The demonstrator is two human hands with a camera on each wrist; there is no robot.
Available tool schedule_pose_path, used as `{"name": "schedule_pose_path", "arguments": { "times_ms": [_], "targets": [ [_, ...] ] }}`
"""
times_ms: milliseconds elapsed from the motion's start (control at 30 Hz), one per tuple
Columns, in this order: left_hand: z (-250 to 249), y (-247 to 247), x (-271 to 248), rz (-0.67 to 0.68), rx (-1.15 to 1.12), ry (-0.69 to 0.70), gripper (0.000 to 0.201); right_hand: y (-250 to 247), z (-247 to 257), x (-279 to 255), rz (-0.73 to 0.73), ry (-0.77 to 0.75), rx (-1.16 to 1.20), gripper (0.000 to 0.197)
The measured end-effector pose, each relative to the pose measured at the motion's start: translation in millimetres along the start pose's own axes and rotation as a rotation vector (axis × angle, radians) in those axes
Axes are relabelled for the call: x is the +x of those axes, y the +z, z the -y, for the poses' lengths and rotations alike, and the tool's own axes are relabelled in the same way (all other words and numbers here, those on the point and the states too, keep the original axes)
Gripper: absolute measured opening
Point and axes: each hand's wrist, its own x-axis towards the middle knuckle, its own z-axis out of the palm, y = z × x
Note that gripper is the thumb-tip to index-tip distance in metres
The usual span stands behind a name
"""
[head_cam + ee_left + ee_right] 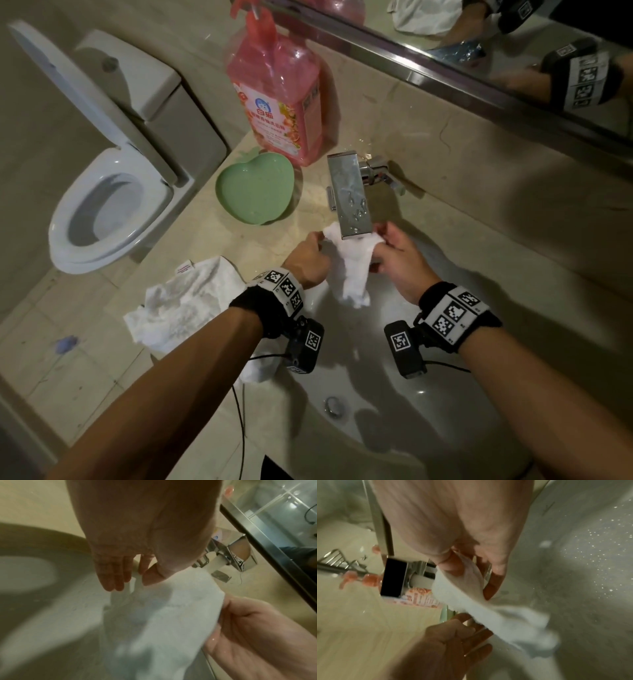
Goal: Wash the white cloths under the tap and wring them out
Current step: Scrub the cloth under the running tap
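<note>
With our left hand [306, 259] and right hand [400, 260] pinching the top corners of the white cloth [352, 270] under the tap [349, 195], over the sink [445, 394], we judge a wet corner may slip from so light a pinch.

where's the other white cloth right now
In the head view it lies crumpled on the counter left of the sink, beside the left forearm: the spare cloth, near the green dish.
</note>
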Motion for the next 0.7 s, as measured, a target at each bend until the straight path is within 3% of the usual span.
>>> {"name": "schedule_pose_path", "arguments": {
  "times_ms": [67, 133, 300, 400, 500, 600, 700],
  "targets": [
    [-1.6, 5.0, 1.7, 0.092, -0.052, 0.108, 0.050, -5.7, 2.4, -3.9, 0.015, 0.024, 0.067, 0.028],
    [-3.4, 9.6, 3.4, 0.169, -0.177, 0.104, 0.051, -11.0, 5.7, -6.7, -0.018, 0.053, 0.112, 0.037],
    [1.8, 12.5, 4.7, 0.103, -0.210, 0.157, 0.040, -27.3, 5.6, -2.7, -0.220, 0.041, -0.178, 0.045],
    [-3.1, 12.2, -1.0, 0.046, -0.221, 0.200, 0.029, -28.0, 3.0, -1.3, -0.178, 0.047, -0.436, 0.036],
    [-7.1, 10.8, -2.2, -0.040, -0.251, 0.152, 0.013, -13.2, 3.8, -8.9, -0.205, -0.010, -0.705, 0.034],
    [-8.9, 11.7, -0.2, -0.041, -0.296, 0.082, 0.008, 12.1, 1.2, -25.5, -0.154, -0.132, -0.729, 0.048],
    [-19.2, 11.6, -5.2, -0.022, -0.418, 0.022, 0.009, 32.0, -0.3, -35.8, -0.026, -0.104, -0.640, 0.072]
  ]
}}
